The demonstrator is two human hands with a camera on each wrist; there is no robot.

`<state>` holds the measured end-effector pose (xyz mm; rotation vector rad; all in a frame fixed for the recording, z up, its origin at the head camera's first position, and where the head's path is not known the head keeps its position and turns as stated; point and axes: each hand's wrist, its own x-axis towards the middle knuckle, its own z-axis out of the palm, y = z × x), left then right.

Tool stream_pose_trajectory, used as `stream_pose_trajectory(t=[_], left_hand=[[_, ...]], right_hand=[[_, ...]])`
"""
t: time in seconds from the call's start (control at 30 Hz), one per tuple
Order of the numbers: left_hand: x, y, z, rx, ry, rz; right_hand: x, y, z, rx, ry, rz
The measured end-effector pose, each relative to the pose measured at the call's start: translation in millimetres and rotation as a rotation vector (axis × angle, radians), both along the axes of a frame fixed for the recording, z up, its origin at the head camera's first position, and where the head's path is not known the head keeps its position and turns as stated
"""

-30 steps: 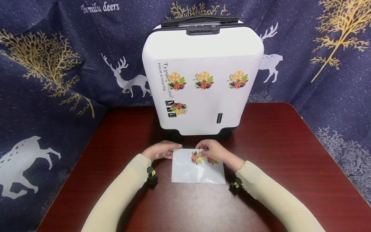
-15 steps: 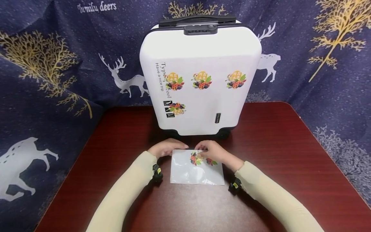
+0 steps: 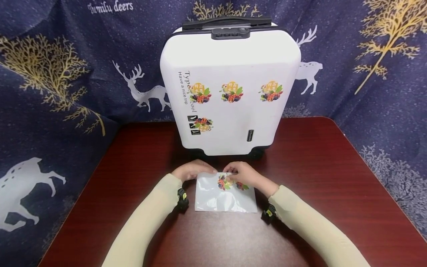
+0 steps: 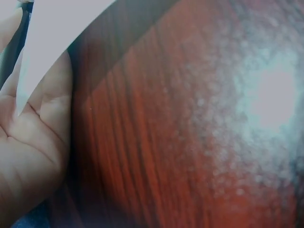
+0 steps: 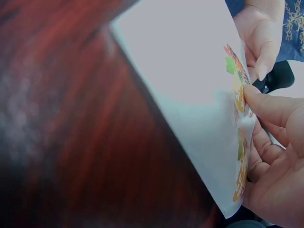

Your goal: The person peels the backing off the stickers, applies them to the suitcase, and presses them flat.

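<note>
A white glossy sticker sheet (image 3: 225, 200) with two fruit stickers (image 3: 224, 182) near its far edge is held just above the table, in front of the suitcase. My right hand (image 3: 246, 174) pinches that far edge; the right wrist view shows the thumb (image 5: 266, 102) over the printed fruit and the fingers behind the sheet. My left hand (image 3: 194, 170) holds the far left part, its thumb at the edge. In the left wrist view the sheet's corner (image 4: 40, 61) crosses the left palm (image 4: 38, 123). The left fingertips are hidden behind the sheet.
A white suitcase (image 3: 230, 55) stands upright at the back, with several fruit stickers (image 3: 232, 92) on its front. Beneath is a dark red wooden table (image 3: 307, 167). A dark blue cloth (image 3: 140, 40) printed with deer and trees hangs behind.
My left hand has moved right along the sheet's far edge, bringing its thumb closer to my right hand. The right hand keeps its pinch, and the view has shifted slightly.
</note>
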<state>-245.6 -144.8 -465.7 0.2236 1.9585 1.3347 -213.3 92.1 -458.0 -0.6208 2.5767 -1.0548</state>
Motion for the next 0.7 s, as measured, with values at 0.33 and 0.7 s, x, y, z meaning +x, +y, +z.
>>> stream_pose_trajectory(t=[0.33,0.7], left_hand=[[2.9,3.2,-1.2,-0.011,0.004,0.017],[2.1,5.6,-1.5,-0.042,-0.033,-0.009]], right_hand=[[0.6,-1.9,2.3,-0.008,-0.008,0.013],[1.1,-5.6,2.4,-0.073,-0.016,0.05]])
